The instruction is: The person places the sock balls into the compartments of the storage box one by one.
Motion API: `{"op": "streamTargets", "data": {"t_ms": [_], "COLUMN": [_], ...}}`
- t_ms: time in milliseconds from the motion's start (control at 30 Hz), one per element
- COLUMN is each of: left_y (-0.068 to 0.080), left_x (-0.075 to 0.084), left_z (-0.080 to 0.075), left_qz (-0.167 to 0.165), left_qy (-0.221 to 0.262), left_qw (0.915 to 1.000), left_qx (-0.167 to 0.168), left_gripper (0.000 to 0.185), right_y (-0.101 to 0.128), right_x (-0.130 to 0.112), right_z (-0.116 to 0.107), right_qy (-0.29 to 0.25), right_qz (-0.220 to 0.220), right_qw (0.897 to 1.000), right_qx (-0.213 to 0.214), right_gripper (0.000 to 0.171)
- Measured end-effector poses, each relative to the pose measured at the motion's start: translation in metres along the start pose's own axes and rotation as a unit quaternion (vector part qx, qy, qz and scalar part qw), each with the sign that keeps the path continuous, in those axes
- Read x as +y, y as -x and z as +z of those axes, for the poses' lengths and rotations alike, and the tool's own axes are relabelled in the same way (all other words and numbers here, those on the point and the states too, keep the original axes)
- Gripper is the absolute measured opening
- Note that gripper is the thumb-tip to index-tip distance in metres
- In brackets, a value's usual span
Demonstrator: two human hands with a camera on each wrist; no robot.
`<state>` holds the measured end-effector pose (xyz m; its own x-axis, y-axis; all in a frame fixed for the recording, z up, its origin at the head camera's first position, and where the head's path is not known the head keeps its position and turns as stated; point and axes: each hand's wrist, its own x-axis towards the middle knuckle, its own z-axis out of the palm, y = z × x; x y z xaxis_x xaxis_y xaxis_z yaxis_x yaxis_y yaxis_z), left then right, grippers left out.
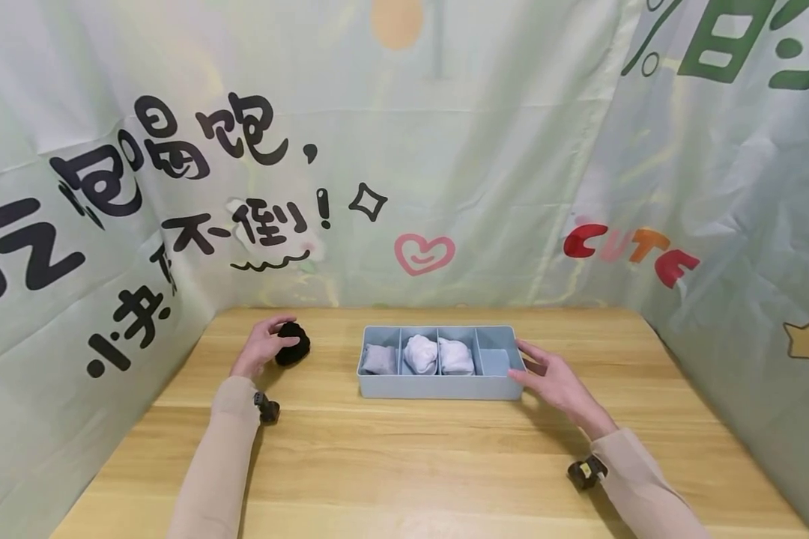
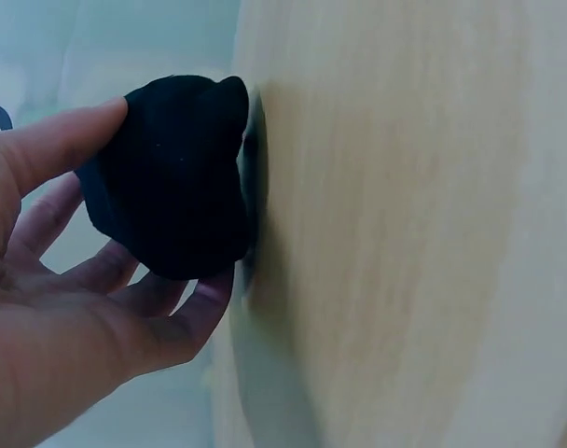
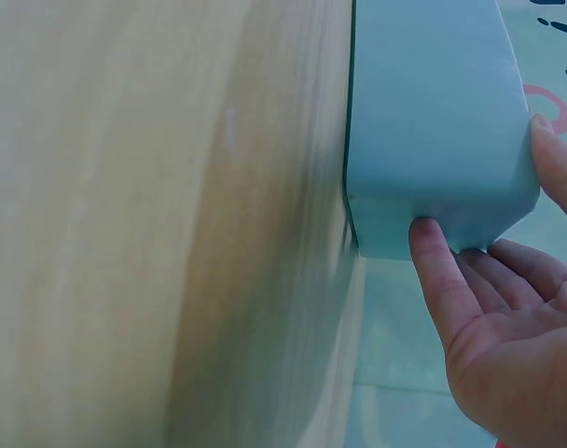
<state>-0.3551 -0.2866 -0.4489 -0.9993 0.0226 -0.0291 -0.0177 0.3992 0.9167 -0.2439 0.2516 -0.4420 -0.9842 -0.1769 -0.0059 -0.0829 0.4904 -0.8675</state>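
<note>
Near side: our right hand (image 1: 554,382) rests with straight fingers against the end wall of the blue divided tray (image 1: 438,387); we judge it should stay braced there. Farther off, our left hand (image 1: 261,346) curls thumb and fingers round the black sock ball (image 1: 293,343) on the wooden table (image 1: 404,464), left of the tray; we advise a full wrap before lifting.

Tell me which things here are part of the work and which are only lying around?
Part of the work:
- black sock ball, gripped by the left hand
- blue divider box, touched by the right hand
- rolled socks in three compartments

Only around:
- wooden table
- printed backdrop
</note>
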Motion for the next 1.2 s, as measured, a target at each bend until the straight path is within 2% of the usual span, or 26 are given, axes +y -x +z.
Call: {"op": "streamTargets", "data": {"t_ms": [200, 400, 700, 933, 1200], "left_y": [0.009, 0.01, 0.012, 0.015, 0.012], "left_x": [0.0, 0.0, 0.024, 0.048, 0.05], "left_z": [0.001, 0.009, 0.022, 0.041, 0.057], "left_qz": [0.013, 0.034, 0.053, 0.094, 0.143], "left_qy": [0.002, 0.004, 0.01, 0.027, 0.029], "left_qw": [0.9999, 0.9994, 0.9985, 0.9952, 0.9891], "left_qx": [0.003, 0.009, -0.005, -0.014, -0.018], "left_gripper": [0.057, 0.053, 0.05, 0.05, 0.047], "right_y": [-0.001, 0.0, 0.0, 0.002, -0.001], "right_x": [0.003, 0.005, 0.003, 0.003, 0.002], "right_z": [0.004, 0.005, 0.001, 0.0, -0.001], "right_qy": [-0.008, -0.002, 0.0, 0.008, 0.01], "right_qz": [-0.009, -0.007, -0.008, -0.003, -0.01], "right_qw": [1.0, 1.0, 1.0, 1.0, 1.0], "right_qx": [-0.001, 0.001, 0.002, 0.007, 0.007], "right_gripper": [0.074, 0.073, 0.072, 0.071, 0.072]}}
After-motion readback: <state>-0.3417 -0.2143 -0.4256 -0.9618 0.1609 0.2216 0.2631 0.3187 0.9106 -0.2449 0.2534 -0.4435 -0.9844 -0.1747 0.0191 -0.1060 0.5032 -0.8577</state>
